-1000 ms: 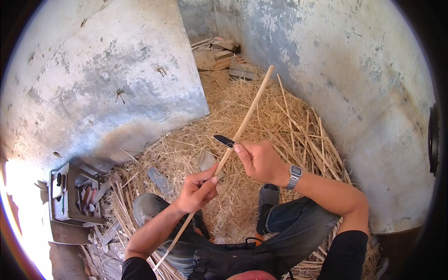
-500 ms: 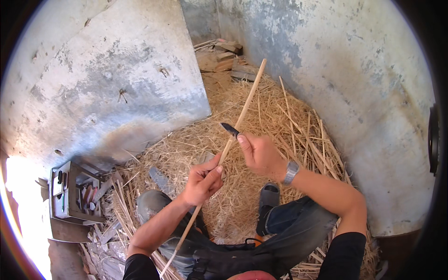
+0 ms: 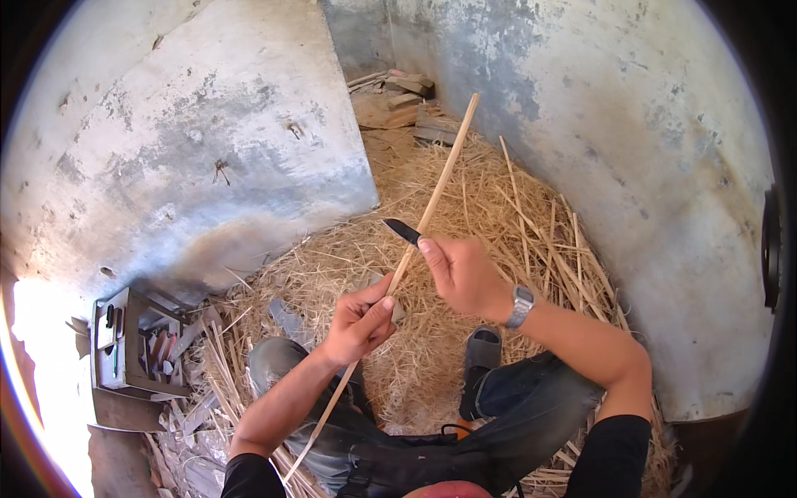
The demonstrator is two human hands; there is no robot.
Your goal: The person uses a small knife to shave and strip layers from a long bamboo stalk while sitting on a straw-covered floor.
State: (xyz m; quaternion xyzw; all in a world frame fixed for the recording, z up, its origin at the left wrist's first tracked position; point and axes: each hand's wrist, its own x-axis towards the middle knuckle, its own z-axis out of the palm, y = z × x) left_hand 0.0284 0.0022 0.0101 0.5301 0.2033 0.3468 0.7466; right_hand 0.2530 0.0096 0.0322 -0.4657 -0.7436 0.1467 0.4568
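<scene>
A long, thin, pale wooden strip runs aslant from beside my left knee up toward the far wall. My left hand is closed around it near its middle, thumb on top. My right hand, with a watch on the wrist, grips a knife whose handle is hidden in the fist. The dark knife blade lies across the strip just beyond my left hand, its tip pointing left. Whether the edge bites into the wood I cannot tell.
Shavings cover the floor around my legs. Several loose strips lean along the right wall. At the left stands a small wooden box holding tools. Wood blocks lie in the far corner. A pale wall rises at the left.
The knife blade has shifted slightly left and now shows more of its length. The strip's far end has moved a little up and right. Both hands keep their grips.
</scene>
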